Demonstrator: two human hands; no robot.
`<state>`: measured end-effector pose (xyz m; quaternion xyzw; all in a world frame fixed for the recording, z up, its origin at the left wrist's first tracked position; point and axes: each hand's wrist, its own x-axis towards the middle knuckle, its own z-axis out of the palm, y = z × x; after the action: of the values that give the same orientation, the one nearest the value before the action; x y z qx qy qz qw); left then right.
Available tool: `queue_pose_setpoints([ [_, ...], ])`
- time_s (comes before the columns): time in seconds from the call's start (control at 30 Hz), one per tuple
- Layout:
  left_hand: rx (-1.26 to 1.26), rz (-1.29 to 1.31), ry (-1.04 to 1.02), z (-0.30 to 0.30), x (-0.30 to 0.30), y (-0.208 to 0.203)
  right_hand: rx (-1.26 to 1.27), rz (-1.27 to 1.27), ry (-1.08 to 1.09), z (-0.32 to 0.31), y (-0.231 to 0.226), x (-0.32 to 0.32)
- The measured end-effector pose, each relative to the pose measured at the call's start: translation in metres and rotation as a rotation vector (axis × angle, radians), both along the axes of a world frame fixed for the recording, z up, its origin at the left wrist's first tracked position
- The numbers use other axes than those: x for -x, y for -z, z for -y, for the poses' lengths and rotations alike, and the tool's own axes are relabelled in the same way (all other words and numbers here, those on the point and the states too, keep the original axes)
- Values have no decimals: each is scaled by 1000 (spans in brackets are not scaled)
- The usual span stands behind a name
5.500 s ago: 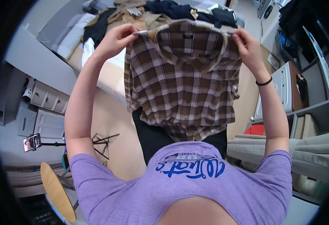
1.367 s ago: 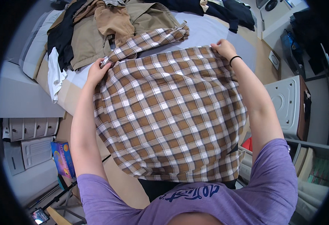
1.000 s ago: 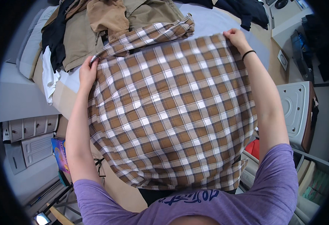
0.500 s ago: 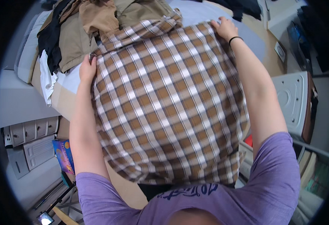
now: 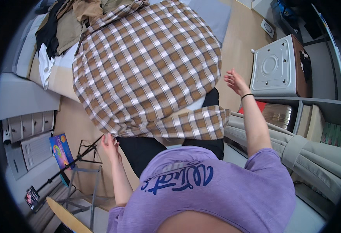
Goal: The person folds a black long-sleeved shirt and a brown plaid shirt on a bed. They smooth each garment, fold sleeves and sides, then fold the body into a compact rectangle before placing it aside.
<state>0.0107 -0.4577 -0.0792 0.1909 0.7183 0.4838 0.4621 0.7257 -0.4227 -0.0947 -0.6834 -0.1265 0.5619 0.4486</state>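
A brown, white and grey plaid shirt (image 5: 151,62) lies spread over the bed and hangs over its near edge toward my legs. Its sleeve or lower flap (image 5: 194,122) drapes across my thighs. My left hand (image 5: 111,149) is at the shirt's near left corner, fingers apart, fingertips at or just by the cloth; whether they touch it is hard to tell. To the right of the shirt, my right hand (image 5: 236,82) hangs free with its fingers stretched out and holds nothing.
Brown, khaki and black garments (image 5: 69,31) lie piled at the bed's far left, with a white cloth (image 5: 45,66) hanging down. At left stand a colourful box (image 5: 61,149) and a phone on a black stand (image 5: 32,197). A white-topped folding table (image 5: 273,66) leans at right, above shelves.
Both hands have let go of the shirt's far corners and drawn back toward me. The shirt now rests lower on the bed, its near part bunched at my legs.
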Motion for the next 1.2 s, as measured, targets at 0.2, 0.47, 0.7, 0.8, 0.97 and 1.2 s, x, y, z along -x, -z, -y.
queue_pose_setpoints([
  [0.2, 3, 395, -10, 10, -13, -12, -170, -482, 163, -26, 37, 45],
  [0.47, -23, 468, 127, -21, -33, -18, -178, -329, 102, -19, 0, 46],
  [0.7, -83, 797, -147, -11, -39, -26, -140, -298, -23, 7, -44, 37],
  [0.8, -129, 733, -196, -10, -36, -32, -321, -229, 11, 13, -61, 20],
  [0.97, -176, 697, -169, -12, -39, -39, -289, -46, -5, 16, -62, 14],
  [1.2, 60, 613, 189, 19, -61, -16, -40, -135, 17, 16, -41, 35],
])
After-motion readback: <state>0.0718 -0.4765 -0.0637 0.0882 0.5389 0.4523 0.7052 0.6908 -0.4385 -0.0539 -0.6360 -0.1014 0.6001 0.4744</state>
